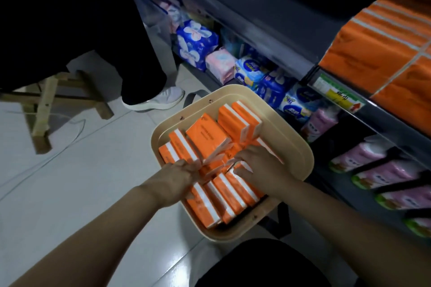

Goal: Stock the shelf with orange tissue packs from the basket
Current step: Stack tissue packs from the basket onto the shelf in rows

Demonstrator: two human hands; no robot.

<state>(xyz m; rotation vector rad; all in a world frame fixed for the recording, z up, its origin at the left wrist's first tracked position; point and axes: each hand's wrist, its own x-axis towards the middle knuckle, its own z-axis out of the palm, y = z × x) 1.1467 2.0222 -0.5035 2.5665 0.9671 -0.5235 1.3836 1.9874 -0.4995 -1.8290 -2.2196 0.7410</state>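
Note:
A beige basket stands on the floor in front of the shelf, holding several orange tissue packs with white edges. Both my hands are inside it. My left hand reaches in from the left, its fingers among the packs at the middle. My right hand lies over packs at the basket's right side, fingers curled onto a pack's edge. Motion blur hides exactly what each hand holds. On the shelf at upper right, orange tissue packs are stacked in rows.
Lower shelf levels hold blue, white and pink packaged goods and pink packs. A person's leg and white shoe stand just left of the basket, beside a wooden stool. A thin cable runs across the tiled floor.

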